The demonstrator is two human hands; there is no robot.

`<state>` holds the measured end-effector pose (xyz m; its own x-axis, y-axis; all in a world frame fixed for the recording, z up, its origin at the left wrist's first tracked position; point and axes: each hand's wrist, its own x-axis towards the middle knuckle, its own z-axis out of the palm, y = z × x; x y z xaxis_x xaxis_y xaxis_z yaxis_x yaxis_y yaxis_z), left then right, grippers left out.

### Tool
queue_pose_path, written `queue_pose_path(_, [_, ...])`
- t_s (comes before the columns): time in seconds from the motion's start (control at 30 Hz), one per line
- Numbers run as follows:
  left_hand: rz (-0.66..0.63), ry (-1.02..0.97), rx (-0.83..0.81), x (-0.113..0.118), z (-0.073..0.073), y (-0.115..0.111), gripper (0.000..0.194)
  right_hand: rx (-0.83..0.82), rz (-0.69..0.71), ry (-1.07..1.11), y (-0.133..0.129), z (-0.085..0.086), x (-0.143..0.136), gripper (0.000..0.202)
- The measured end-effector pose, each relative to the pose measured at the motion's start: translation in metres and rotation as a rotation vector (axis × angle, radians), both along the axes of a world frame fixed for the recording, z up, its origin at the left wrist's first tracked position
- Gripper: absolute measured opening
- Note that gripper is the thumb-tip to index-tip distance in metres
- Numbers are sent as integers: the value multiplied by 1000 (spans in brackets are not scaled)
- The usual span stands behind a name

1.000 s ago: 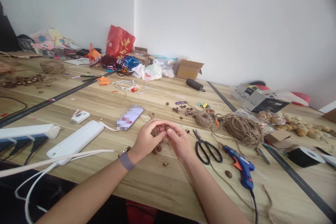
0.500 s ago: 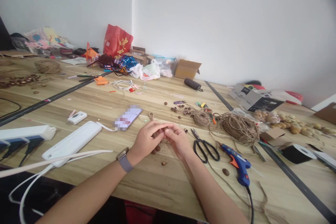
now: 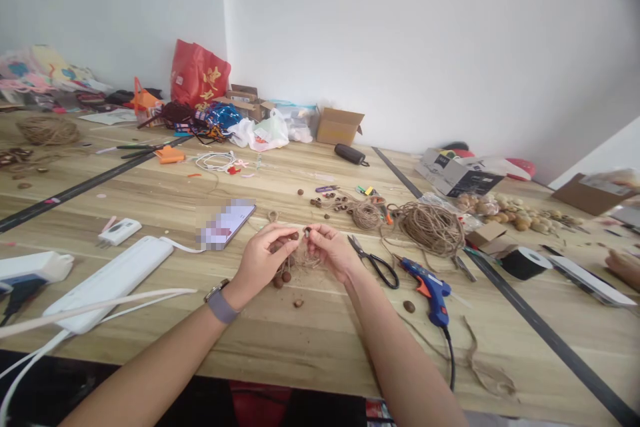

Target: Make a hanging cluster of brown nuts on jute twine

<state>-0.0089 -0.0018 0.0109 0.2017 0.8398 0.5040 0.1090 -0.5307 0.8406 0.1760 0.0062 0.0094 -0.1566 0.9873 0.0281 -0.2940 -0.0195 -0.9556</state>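
My left hand [image 3: 263,259], with a watch on its wrist, pinches a small round brown nut shell [image 3: 295,235] between thumb and fingers. My right hand [image 3: 334,252] is closed on a small brown shell piece [image 3: 307,231] with a hollow side showing. The two hands are slightly apart over the table. Below them lie jute twine [image 3: 303,257] and several round brown nuts [image 3: 286,277], partly hidden by my left hand. A broken shell bit [image 3: 299,303] lies nearer the front. Black-handled scissors [image 3: 376,263] rest just right of my right hand.
A blue glue gun [image 3: 431,288] lies on the right, its cord running forward. Beyond are a twine coil [image 3: 433,227] and shell pieces [image 3: 345,202]. A phone [image 3: 229,223] and power strip [image 3: 113,283] lie left. Another person's hand [image 3: 625,267] shows at the right edge.
My hands, close together before, have drawn slightly apart, showing a shell piece in each. The view has turned right, and another person's hand has come into sight.
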Motion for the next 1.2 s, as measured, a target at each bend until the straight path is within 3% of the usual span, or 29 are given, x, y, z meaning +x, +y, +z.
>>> queue_pose_path(0.07, [15, -29, -61, 1, -1, 1, 21, 48, -183, -241, 8, -2, 17, 34])
queue_pose_path(0.13, [22, -40, -106, 2, -2, 1, 22, 93, -396, -686, 16, -5, 32, 24])
queue_pose_path(0.23, [10, -32, -146, 3, -2, 0, 23, 93, -495, -911, 22, -11, 45, 12])
queue_pose_path(0.5, [39, -46, -235, 2, 7, -2, 27, 79, -544, -1283, 19, -11, 62, 31])
queue_pose_path(0.7, [21, -81, -318, 4, 9, -4, 33, 31, -510, -1497, 15, -14, 73, 23])
queue_pose_path(0.9, [14, -84, -396, 4, 11, -9, 34, 111, -457, -1540, 14, -11, 67, 44])
queue_pose_path(1.2, [10, -56, -286, 5, 7, -5, 32, 109, -383, -1540, 19, -20, 54, 27])
